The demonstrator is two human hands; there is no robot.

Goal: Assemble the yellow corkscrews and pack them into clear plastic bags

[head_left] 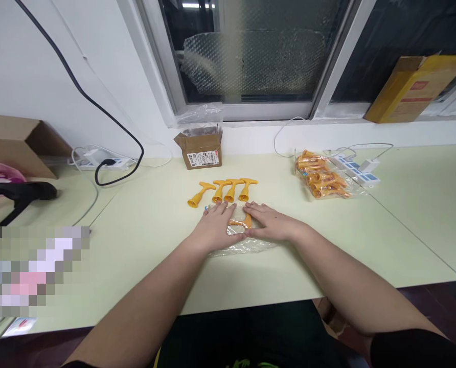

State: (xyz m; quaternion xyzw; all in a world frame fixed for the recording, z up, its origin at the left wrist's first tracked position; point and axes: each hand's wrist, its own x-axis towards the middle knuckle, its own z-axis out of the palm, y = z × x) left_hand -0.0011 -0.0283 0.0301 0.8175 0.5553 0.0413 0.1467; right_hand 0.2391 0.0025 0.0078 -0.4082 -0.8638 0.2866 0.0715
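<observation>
A clear plastic bag (243,247) lies flat on the table in front of me. Through its film shows a yellow T-shaped handle (248,221), partly covered by my fingers. My left hand (216,227) rests on the bag's left side, palm down with fingers stretched out. On the other side my right hand (268,222) lies flat too, its thumb close to the left thumb. Just beyond my fingertips several loose yellow T-shaped handles with flared ends stand or lean in a row, the leftmost handle (200,194) tilted apart from the others.
A filled bag of yellow handles (320,176) lies at the right, beside a power strip (354,171). An opened small carton (202,151) stands against the wall. At the left are a black cable (136,140), another power strip (118,164) and a cardboard box (13,143).
</observation>
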